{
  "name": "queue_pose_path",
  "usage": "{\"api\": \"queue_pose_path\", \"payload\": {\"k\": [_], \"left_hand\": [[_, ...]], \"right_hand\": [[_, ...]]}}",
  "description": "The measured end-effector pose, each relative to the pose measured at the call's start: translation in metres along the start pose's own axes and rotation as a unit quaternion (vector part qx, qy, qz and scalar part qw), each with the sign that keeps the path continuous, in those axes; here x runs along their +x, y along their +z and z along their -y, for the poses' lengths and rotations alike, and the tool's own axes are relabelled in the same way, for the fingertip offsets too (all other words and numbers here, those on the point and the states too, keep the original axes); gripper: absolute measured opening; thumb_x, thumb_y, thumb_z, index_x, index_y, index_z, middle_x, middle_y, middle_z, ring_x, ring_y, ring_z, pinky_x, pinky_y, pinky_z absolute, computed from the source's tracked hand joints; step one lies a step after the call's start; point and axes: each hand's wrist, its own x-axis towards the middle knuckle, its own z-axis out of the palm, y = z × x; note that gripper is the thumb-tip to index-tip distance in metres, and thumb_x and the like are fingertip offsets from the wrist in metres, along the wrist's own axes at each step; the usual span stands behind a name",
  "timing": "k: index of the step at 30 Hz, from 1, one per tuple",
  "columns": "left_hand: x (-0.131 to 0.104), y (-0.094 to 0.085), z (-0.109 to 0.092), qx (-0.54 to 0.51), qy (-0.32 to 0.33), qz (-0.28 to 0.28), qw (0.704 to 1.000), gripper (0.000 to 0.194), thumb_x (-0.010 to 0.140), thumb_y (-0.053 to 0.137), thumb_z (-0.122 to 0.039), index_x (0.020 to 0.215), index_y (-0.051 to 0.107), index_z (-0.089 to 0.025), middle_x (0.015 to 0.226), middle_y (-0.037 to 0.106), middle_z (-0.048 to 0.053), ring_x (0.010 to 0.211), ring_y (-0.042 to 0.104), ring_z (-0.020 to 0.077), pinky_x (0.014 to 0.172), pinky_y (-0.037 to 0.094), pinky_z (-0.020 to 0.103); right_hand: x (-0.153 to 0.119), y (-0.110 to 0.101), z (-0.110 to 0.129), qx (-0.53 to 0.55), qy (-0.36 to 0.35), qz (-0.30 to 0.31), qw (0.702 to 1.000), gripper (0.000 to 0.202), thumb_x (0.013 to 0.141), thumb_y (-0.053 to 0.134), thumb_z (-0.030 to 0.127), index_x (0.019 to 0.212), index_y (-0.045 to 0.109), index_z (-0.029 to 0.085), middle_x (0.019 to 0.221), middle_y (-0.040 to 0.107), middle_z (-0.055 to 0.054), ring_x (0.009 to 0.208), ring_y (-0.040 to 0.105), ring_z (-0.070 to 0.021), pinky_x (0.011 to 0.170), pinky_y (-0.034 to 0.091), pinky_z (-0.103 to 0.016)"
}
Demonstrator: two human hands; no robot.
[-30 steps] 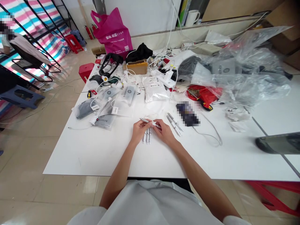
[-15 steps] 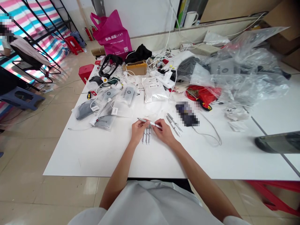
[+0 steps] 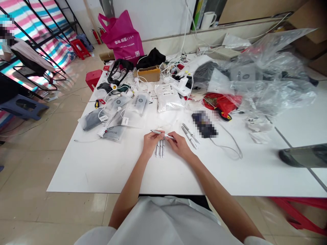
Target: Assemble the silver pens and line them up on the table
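My left hand (image 3: pixel 152 140) and my right hand (image 3: pixel 178 142) are both closed on one white and grey pen (image 3: pixel 156 131), held sideways between them just above the table (image 3: pixel 107 173). The grey end points left past my left fingers; the other end lies partly under my right fingers. Below the held pen, between my hands, several similar pens (image 3: pixel 160 149) lie side by side, their upper parts hidden by my fingers. To the right of my right hand more white and grey pens (image 3: pixel 189 135) lie slanted on the table.
A phone-like dark object (image 3: pixel 204 124), blurred out, lies right of the pens with a cable. Plastic-wrapped packets (image 3: pixel 139 103) and a white parcel (image 3: pixel 168 98) sit behind. Clear plastic bags (image 3: pixel 276 85) and a dark bottle (image 3: pixel 304 156) are at right. A pink bag (image 3: pixel 125 39) stands at the back.
The held pen has tilted slightly and my right fingers have shifted a little along it. The pens on the table have stayed in place.
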Motion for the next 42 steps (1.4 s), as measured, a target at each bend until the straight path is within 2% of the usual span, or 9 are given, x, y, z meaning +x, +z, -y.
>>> {"api": "queue_pose_path", "payload": {"k": [3,8,11,15,19,27,32,37,42], "left_hand": [[-0.0003,-0.0004,0.0001,0.005,0.0,0.01,1.0,0.031,0.074,0.094,-0.04,0.093,0.086,-0.018,0.101,0.08,0.008,0.083,0.069,0.0171,0.083,0.056,0.033],[-0.0016,0.0014,-0.0009,0.004,-0.006,0.023,1.0,0.03,0.075,0.093,-0.041,0.094,0.086,-0.019,0.099,0.079,0.007,0.085,0.07,0.0179,0.084,0.056,0.033],[-0.0014,0.0014,-0.0002,0.004,-0.007,0.021,1.0,0.029,0.075,0.093,-0.041,0.094,0.086,-0.019,0.101,0.08,0.007,0.084,0.07,0.0174,0.084,0.056,0.033],[-0.0006,0.0006,0.0013,-0.01,-0.012,0.031,0.999,0.031,0.077,0.092,-0.041,0.097,0.086,-0.019,0.098,0.079,0.007,0.085,0.072,0.0182,0.085,0.056,0.033],[-0.0001,0.0004,0.0014,-0.015,-0.018,0.02,1.0,0.031,0.076,0.092,-0.041,0.095,0.086,-0.018,0.103,0.08,0.008,0.084,0.07,0.0169,0.085,0.056,0.033],[0.0013,-0.0028,0.0053,-0.019,-0.016,0.029,0.999,0.029,0.079,0.091,-0.039,0.099,0.086,-0.02,0.105,0.079,0.007,0.082,0.069,0.0151,0.084,0.055,0.031],[0.0012,-0.0033,0.0052,-0.024,-0.026,0.036,0.999,0.03,0.079,0.091,-0.04,0.1,0.086,-0.02,0.106,0.08,0.007,0.084,0.07,0.0167,0.085,0.055,0.032],[0.0006,-0.003,0.0037,-0.017,-0.026,0.038,0.999,0.031,0.079,0.091,-0.042,0.101,0.086,-0.02,0.108,0.08,0.007,0.081,0.068,0.0152,0.084,0.054,0.032],[0.0015,-0.0035,0.005,-0.027,-0.034,0.04,0.998,0.034,0.079,0.09,-0.043,0.104,0.086,-0.02,0.106,0.08,0.008,0.084,0.07,0.0162,0.086,0.054,0.032]], "right_hand": [[0.0008,-0.0017,0.0016,-0.012,-0.016,0.012,1.0,0.039,0.113,0.039,0.048,0.098,0.063,0.022,0.083,0.064,-0.004,0.071,0.057,-0.0175,0.071,0.046,-0.031],[0.0004,-0.0022,0.0029,0.014,0.022,0.01,1.0,0.031,0.109,0.051,0.052,0.109,0.06,0.022,0.078,0.061,0.0,0.063,0.052,-0.0155,0.062,0.043,-0.029],[0.0004,-0.0021,0.0034,-0.001,-0.01,0.021,1.0,0.036,0.113,0.041,0.048,0.1,0.062,0.022,0.08,0.063,-0.002,0.068,0.055,-0.0162,0.069,0.045,-0.03],[0.0005,-0.0019,0.0044,0.007,0.009,0.011,1.0,0.031,0.109,0.051,0.051,0.116,0.061,0.022,0.086,0.066,-0.003,0.069,0.058,-0.0168,0.064,0.046,-0.028],[0.0007,-0.0023,0.0052,-0.013,-0.015,0.03,0.999,0.033,0.112,0.041,0.046,0.104,0.063,0.022,0.086,0.068,-0.005,0.071,0.059,-0.0174,0.069,0.046,-0.031],[-0.0002,-0.0015,0.0037,-0.019,-0.002,0.03,0.999,0.03,0.112,0.044,0.046,0.106,0.063,0.023,0.084,0.067,-0.003,0.069,0.059,-0.0179,0.068,0.045,-0.031],[-0.0004,-0.0021,0.0045,-0.001,0.017,0.027,0.999,0.03,0.109,0.05,0.05,0.119,0.059,0.023,0.088,0.068,-0.003,0.07,0.06,-0.0182,0.067,0.046,-0.03],[0.0,-0.0022,0.0037,-0.011,-0.006,0.031,0.999,0.034,0.113,0.038,0.045,0.106,0.063,0.023,0.088,0.068,-0.005,0.074,0.06,-0.0184,0.073,0.046,-0.031],[-0.0008,-0.0014,0.003,0.003,0.023,0.02,1.0,0.03,0.108,0.052,0.05,0.115,0.06,0.022,0.087,0.069,-0.003,0.068,0.059,-0.0168,0.066,0.046,-0.029]]}}
